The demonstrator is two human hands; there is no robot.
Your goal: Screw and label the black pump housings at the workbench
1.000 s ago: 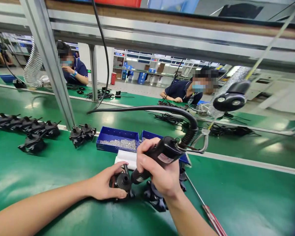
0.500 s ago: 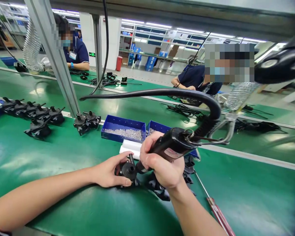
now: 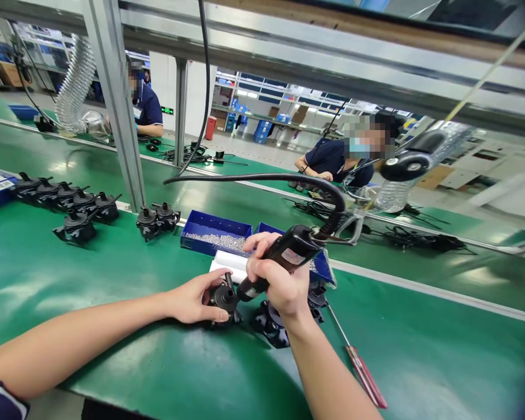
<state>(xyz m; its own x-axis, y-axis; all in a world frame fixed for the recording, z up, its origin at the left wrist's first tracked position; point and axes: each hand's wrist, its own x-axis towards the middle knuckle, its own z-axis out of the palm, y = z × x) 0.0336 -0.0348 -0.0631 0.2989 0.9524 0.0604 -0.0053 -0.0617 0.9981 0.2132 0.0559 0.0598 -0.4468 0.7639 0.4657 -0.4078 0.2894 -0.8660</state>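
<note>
My left hand (image 3: 195,298) is wrapped round a small black pump part (image 3: 224,298) that rests on the green bench. My right hand (image 3: 279,280) grips a black electric screwdriver (image 3: 284,254), tilted so its tip points down into that part. A coiled black cable (image 3: 262,179) runs from the driver's rear up and to the left. More black pump parts (image 3: 269,326) lie under and behind my right wrist, partly hidden.
Two blue trays of small screws (image 3: 216,233) and a white block (image 3: 227,265) sit just behind my hands. A red-handled screwdriver (image 3: 361,367) lies at the right. Several finished black pumps (image 3: 65,201) line the left. A metal post (image 3: 120,116) stands behind; two people work across the bench.
The camera view has shifted and pulled back a little. Both hands keep their hold; the driver stays pressed to the part held by my left hand.
</note>
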